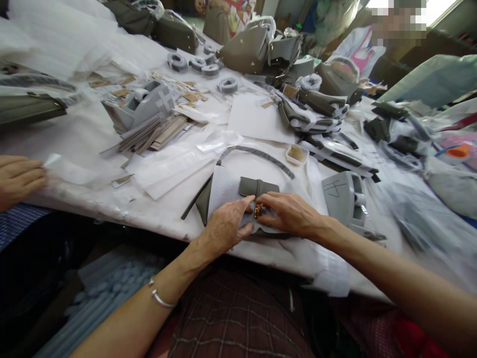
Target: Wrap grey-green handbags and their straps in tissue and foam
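At the left edge I see an olive bag (32,108), and nearer, a co-worker's hand (20,180) flat at the table's edge. Next along the white-covered table (175,199) I have a grey tape dispenser (143,104) with cardboard strips (164,134) piled just on its near side, and tape rolls (177,62) farther off. In the near middle, at the table's edge, lies the bag in work (227,186), its wrapped handle (263,155) arching toward the far side and a short olive flap (257,187) lying across it. My left hand (227,221) is at the bag's near part, thumb and forefinger parted in a curve; I cannot tell whether the tips pinch anything. My right hand (285,214) meets it from the right, fingers bent close about a gold clasp (258,211), though I cannot tell how firmly they have it. Beyond the right hand sits a small clear tub (297,154), with olive bags partly wrapped in white (315,117) stacked farther back. Farther right, a second grey dispenser (343,199) bears dark marks, and an orange item (456,151) shows near the right edge.
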The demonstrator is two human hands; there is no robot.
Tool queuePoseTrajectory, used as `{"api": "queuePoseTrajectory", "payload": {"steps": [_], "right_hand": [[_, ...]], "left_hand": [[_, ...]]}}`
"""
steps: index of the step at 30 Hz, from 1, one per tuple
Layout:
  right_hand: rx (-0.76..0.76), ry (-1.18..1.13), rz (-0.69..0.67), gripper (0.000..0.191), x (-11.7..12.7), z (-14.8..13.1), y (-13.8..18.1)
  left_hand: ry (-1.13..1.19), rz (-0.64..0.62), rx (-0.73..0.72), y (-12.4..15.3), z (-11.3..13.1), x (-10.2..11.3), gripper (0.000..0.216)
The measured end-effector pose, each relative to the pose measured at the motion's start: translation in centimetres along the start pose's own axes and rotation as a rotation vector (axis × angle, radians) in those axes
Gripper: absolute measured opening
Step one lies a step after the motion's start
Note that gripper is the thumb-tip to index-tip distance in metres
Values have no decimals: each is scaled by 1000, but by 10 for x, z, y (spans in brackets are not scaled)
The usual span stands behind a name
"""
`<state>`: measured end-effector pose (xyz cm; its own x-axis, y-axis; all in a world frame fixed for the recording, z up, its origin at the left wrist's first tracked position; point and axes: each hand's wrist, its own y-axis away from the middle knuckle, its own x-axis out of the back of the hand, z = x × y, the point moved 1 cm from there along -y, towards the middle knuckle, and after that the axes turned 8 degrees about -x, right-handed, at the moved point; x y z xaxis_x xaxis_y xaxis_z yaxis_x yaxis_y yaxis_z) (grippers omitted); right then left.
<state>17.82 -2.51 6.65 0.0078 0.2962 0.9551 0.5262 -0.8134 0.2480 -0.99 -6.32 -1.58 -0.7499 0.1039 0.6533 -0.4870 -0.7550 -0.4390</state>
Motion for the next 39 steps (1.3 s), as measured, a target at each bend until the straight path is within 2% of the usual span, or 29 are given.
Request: {"api": "queuePoseTrajectory", "payload": {"steps": [5, 11, 16, 21, 25, 28, 33, 36, 39], "right_hand": [[-242, 187, -79, 27, -7, -34, -4], [-285, 252, -56, 34, -18, -57, 2], [-315, 293, -44, 40, -19, -57, 8], [-357, 244, -123, 30, -2, -52, -2], [-394, 189, -112, 30, 6, -52, -8], [-460, 163, -50, 39, 0, -53, -6], [-479, 186, 113, 32, -16, -54, 1], [-500, 143, 122, 29, -20, -53, 2], [-522, 51, 77, 25, -19, -51, 0]], "left_hand": [[-33, -6, 8, 0, 0, 0, 69], [-71, 1, 9, 0, -2, -2, 68], [-31, -10, 34, -1, 0, 1, 69], [-24, -38, 42, -3, 2, 3, 69], [-81, -11, 29, -2, 3, 2, 68], [-92, -9, 24, -2, 3, 3, 69], [-55, -19, 31, -2, 5, 5, 69], [-35, -26, 33, -2, 5, 5, 69], [-12, -20, 38, -2, 3, 4, 69]]}}
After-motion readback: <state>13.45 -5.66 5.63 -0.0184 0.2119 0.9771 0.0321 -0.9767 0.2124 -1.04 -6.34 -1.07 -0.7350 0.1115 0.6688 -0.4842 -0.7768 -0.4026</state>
